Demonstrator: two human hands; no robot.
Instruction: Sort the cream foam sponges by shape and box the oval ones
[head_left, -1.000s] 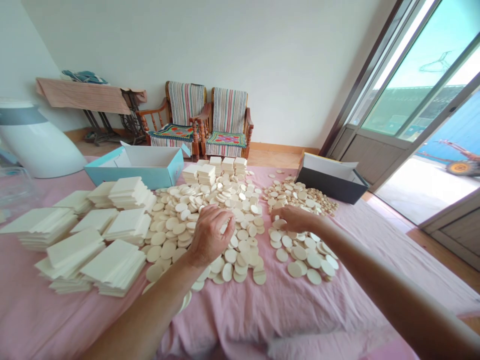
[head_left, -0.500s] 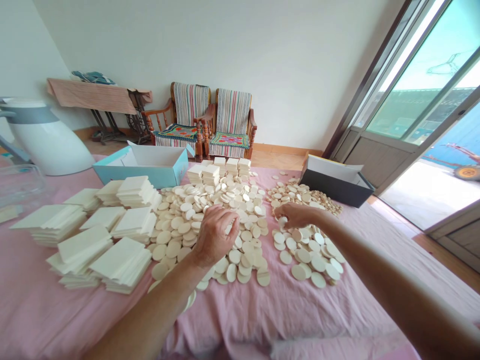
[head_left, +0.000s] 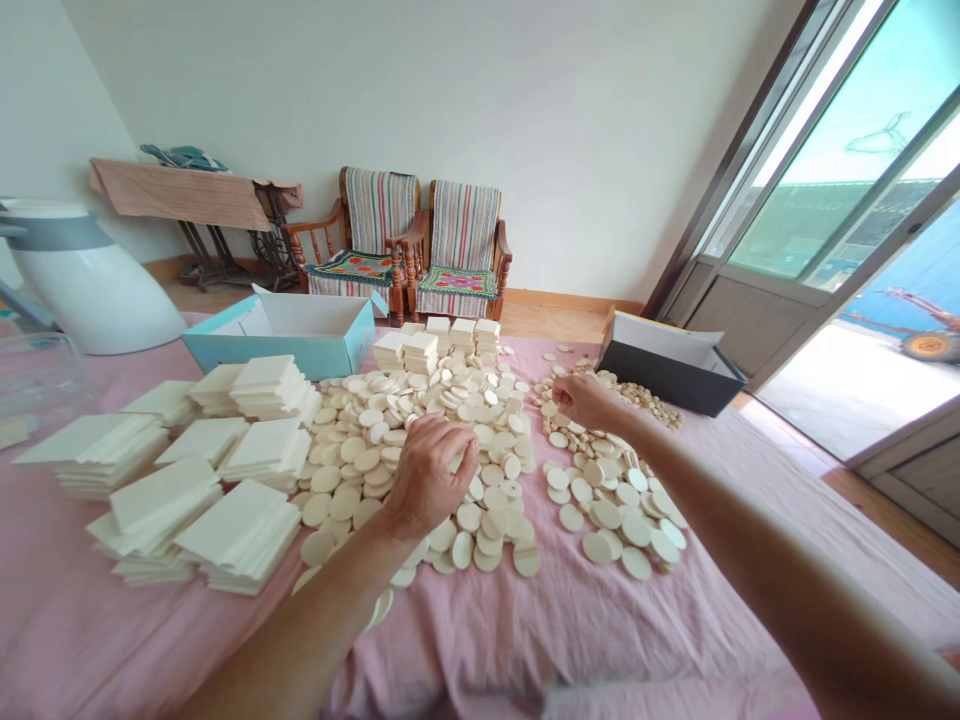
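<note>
My left hand [head_left: 435, 470] is curled over a broad heap of pale round wooden discs [head_left: 491, 515]. Its thumb and fingers are bent together, and whatever lies inside them is hidden. My right hand [head_left: 585, 400] is closed above a spread of smaller wooden pieces [head_left: 645, 400] at the back right. The fingertips face away, so I cannot see what they pinch. Nearer to me, below the right wrist, lies a second, smaller group of round discs [head_left: 607, 515].
Stacks of square wooden sheets [head_left: 240, 535] stand at left, with smaller square stacks [head_left: 463, 335] behind the discs. A light-blue box [head_left: 281, 345] and a black box [head_left: 671, 365] sit on the pink cloth [head_left: 450, 640]. A white jug [head_left: 97, 280] stands far left.
My right hand has moved up and away from the nearer disc group to the smaller pieces; the pale round piece at its fingertips no longer shows. My left hand has barely moved.
</note>
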